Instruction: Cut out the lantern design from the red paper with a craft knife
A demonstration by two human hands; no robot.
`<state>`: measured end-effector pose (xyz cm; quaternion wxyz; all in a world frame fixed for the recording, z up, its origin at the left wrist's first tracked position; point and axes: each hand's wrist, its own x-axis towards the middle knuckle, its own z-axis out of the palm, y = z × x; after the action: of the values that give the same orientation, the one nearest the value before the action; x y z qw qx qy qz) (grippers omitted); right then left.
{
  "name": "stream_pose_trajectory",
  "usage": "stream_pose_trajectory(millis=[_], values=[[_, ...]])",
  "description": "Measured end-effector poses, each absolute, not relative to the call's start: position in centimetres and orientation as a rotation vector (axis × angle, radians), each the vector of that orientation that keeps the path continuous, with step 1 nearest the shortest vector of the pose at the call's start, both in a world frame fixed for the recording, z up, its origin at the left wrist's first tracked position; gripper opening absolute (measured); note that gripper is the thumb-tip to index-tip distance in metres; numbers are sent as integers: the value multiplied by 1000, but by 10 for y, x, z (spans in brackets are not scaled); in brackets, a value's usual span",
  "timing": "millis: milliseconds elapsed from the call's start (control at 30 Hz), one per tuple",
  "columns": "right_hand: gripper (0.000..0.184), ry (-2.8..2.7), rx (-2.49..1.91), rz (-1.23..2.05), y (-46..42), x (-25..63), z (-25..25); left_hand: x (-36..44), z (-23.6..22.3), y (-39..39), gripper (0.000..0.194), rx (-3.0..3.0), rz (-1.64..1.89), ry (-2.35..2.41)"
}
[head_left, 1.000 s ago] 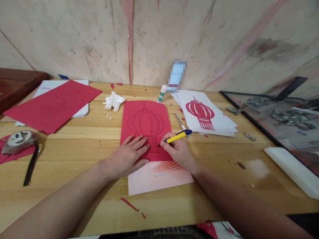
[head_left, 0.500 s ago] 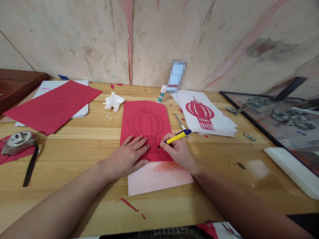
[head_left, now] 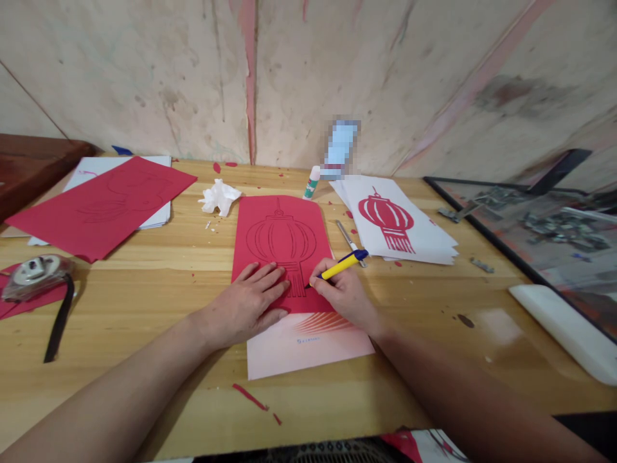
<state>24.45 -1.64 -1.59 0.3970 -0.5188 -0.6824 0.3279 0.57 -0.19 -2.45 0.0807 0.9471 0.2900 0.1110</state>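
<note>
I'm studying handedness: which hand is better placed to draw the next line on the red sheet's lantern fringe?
The right hand, I'd judge: it holds the yellow pen, tip at the fringe. The left hand lies flat on the red sheet, holding no tool.

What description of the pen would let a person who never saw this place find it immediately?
On the wooden table, look for the red sheet with a drawn lantern, where the left hand rests. At its right side, the right hand holds the pen. Its bright yellow barrel and dark blue end distinguish it from the slim grey-and-white tool lying just beyond.
</note>
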Motion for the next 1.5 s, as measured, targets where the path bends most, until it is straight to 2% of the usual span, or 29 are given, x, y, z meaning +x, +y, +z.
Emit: stream_pose_trajectory(millis=[1500], values=[[11, -1764, -1272, 871, -17, 246, -15, 5, -27, -2, 52, 2804, 381, 856]])
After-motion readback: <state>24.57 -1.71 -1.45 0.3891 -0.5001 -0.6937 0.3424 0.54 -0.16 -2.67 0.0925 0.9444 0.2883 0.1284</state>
